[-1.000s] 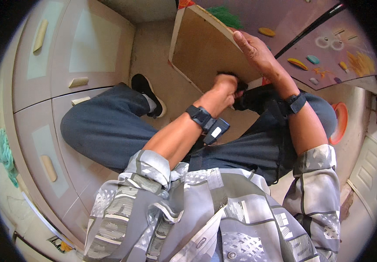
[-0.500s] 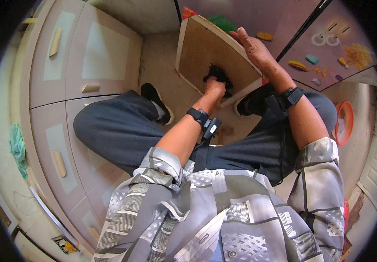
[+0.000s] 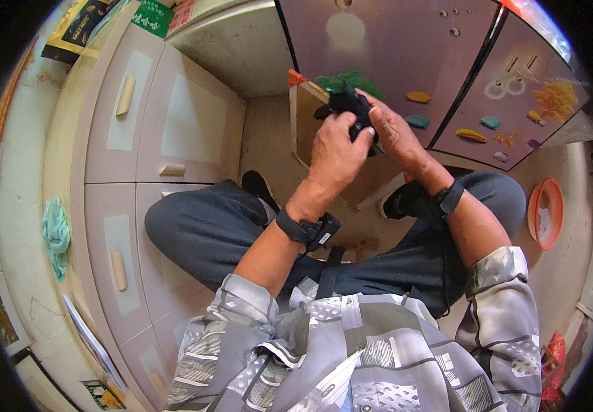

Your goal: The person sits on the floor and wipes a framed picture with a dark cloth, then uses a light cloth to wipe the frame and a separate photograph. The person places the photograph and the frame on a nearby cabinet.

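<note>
A crumpled black cloth is between my two hands, above a brown panel with pale edges. My left hand is closed, its fingers pinching the near side of the cloth. My right hand wraps the cloth's right side, with part of its fingers hidden behind it. The panel stands tilted between my feet, and my hands and forearms cover much of it. A red patch shows at its upper left corner.
A cabinet with pale handles stands at my left, with a green cloth on the ledge beside it. Ahead are purple decorated doors. An orange basin sits at the right. My bent knees flank the panel.
My left hand has lifted the black cloth up off the panel's face toward its top edge. My right hand has left the panel's edge and come onto the cloth. The view has shifted.
</note>
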A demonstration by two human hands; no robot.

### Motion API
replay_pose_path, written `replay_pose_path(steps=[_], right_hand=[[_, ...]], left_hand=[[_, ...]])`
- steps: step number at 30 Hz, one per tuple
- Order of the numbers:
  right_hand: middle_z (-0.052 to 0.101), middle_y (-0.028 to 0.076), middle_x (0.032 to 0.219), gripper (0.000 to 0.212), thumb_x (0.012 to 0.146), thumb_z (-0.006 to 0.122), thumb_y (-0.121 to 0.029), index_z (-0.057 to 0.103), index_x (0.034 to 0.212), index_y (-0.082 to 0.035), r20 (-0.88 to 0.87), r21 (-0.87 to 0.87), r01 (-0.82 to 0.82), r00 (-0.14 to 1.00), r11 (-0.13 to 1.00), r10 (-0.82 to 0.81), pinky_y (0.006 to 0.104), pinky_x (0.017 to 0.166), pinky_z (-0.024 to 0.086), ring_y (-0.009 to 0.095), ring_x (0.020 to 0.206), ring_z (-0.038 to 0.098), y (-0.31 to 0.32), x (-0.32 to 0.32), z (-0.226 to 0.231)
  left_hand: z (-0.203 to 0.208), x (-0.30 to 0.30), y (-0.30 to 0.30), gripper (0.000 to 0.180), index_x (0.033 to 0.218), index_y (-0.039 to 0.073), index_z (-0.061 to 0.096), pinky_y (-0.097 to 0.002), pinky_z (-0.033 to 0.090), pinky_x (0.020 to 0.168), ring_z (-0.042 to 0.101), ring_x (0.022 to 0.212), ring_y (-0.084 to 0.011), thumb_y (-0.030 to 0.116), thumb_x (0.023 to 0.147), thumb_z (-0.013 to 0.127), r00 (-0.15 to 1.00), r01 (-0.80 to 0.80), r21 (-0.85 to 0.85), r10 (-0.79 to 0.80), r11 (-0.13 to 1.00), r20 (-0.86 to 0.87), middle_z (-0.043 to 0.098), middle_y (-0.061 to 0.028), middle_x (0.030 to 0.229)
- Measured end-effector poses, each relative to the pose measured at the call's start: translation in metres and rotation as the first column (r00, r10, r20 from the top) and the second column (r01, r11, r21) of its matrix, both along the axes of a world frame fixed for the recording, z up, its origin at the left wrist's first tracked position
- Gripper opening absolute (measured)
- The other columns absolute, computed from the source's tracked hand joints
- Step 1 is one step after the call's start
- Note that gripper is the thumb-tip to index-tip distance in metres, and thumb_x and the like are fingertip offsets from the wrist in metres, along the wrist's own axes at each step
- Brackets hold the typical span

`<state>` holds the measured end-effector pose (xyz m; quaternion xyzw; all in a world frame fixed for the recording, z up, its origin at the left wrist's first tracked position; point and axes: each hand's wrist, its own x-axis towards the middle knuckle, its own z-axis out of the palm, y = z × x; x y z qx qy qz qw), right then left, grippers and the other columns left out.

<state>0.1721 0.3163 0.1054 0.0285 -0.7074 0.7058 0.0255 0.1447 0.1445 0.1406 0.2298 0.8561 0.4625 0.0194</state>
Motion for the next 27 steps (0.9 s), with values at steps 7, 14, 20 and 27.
replay_pose_path(steps=[7, 14, 20, 27], right_hand=[[0.072, 0.001, 0.115, 0.041, 0.11, 0.066, -0.041, 0.07, 0.134, -0.008, 0.313, -0.185, 0.119, 0.948, 0.975, -0.056, 0.0309, 0.092, 0.054, 0.011, 0.106, 0.063, 0.004, 0.005, -0.002], [0.076, 0.005, 0.112, 0.046, 0.111, 0.061, -0.049, 0.072, 0.126, -0.007, 0.561, -0.568, 0.272, 0.819, 0.777, 0.123, 0.0334, 0.08, 0.061, 0.015, 0.098, 0.071, -0.018, 0.02, 0.007], [0.077, 0.007, 0.107, 0.045, 0.114, 0.052, -0.047, 0.071, 0.127, -0.008, 0.611, -0.642, 0.317, 0.762, 0.699, 0.215, 0.0384, 0.071, 0.063, 0.018, 0.09, 0.073, -0.035, 0.031, 0.018], [0.077, 0.007, 0.105, 0.045, 0.114, 0.052, -0.047, 0.071, 0.126, -0.009, 0.61, -0.706, 0.298, 0.716, 0.642, 0.339, 0.0406, 0.067, 0.06, 0.019, 0.086, 0.072, -0.036, 0.038, 0.025]], left_hand=[[-0.015, 0.018, -0.003, 0.039, 0.135, 0.0, 0.07, -0.0382, 0.058, 0.097, 0.072, 0.107, -0.0255, 0.023, 0.103, 0.074, 0.931, 0.053, 0.375, -0.182, 0.925, 0.317, 0.074, -0.0106, 0.119], [-0.041, -0.004, -0.026, 0.037, 0.126, 0.0, 0.068, -0.0313, 0.056, 0.088, 0.065, 0.094, -0.0115, 0.032, 0.108, 0.072, 0.722, -0.585, 0.498, 0.133, 0.64, 0.679, 0.072, -0.0026, 0.106], [-0.027, -0.01, -0.043, 0.043, 0.117, 0.007, 0.072, -0.0484, 0.06, 0.087, 0.076, 0.103, -0.0229, 0.048, 0.106, 0.069, 0.555, -0.521, 0.446, -0.108, 0.728, 0.825, 0.078, -0.009, 0.107], [-0.009, -0.028, -0.054, 0.059, 0.124, 0.005, 0.075, -0.0698, 0.052, 0.103, 0.076, 0.109, -0.0377, 0.059, 0.104, 0.063, 0.223, -0.567, 0.265, -0.165, 0.78, 0.961, 0.078, -0.017, 0.124]])
